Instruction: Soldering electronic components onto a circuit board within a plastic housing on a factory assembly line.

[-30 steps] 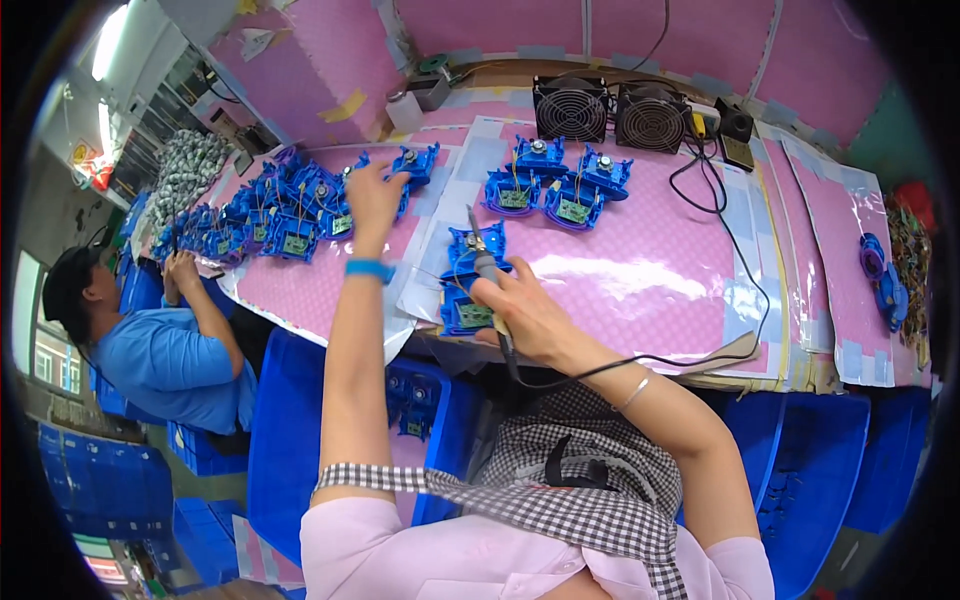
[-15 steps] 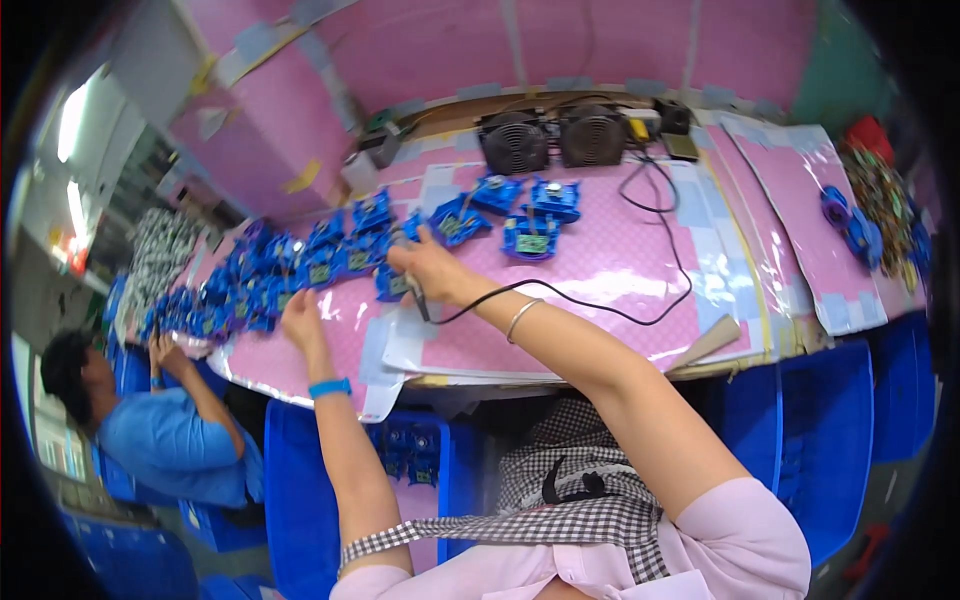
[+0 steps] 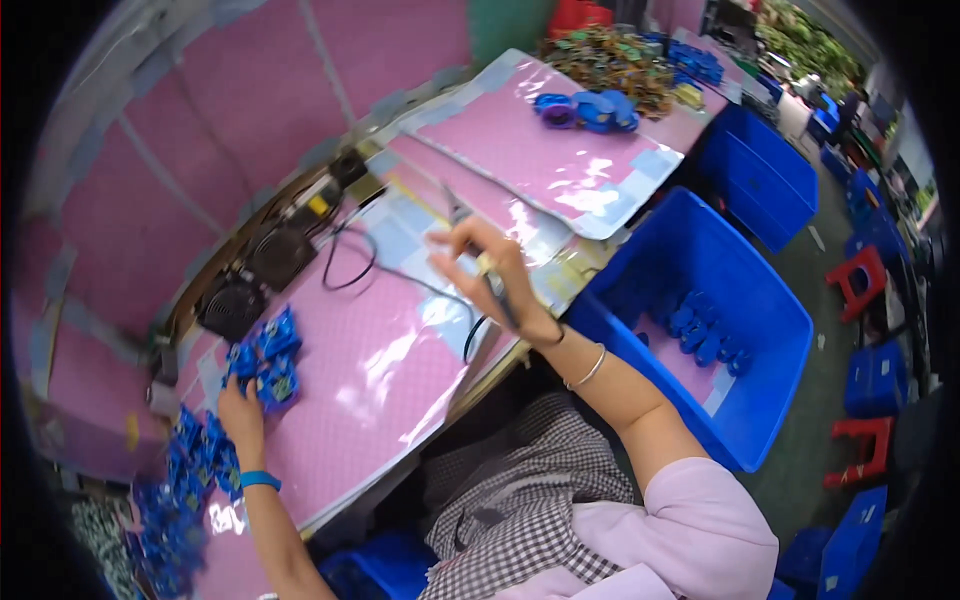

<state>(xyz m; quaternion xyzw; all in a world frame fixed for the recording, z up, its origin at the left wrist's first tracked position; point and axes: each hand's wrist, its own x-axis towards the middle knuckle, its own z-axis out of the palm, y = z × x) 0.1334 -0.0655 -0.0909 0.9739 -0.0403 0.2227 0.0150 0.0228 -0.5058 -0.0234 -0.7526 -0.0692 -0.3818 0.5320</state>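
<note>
My right hand [image 3: 485, 270] is raised over the right part of the table, its fingers closed around a corded pen-like tool that looks like a soldering iron [image 3: 500, 295]. The tip of that tool points up and away. At the left, my left hand [image 3: 243, 412] has its fingers on a blue plastic part [image 3: 240, 362], at the edge of a small group of such parts. Beside that group lies another blue part [image 3: 278, 385] with a green board on it. More blue parts [image 3: 190, 450] are heaped nearer to me on the left, blurred toward the rim.
Two black fans [image 3: 280, 255] stand along the wall, and a black cable [image 3: 375, 265] crosses the pink table mat [image 3: 370, 345]. Blue and purple parts [image 3: 590, 110] lie on the far mat before a pile of wires [image 3: 620, 65]. A blue bin [image 3: 765, 330] holding blue parts stands at right.
The view has swung to the right, bringing the bin and far mat into sight. My right hand has moved right, away from the blue parts; my left hand has come onto one.
</note>
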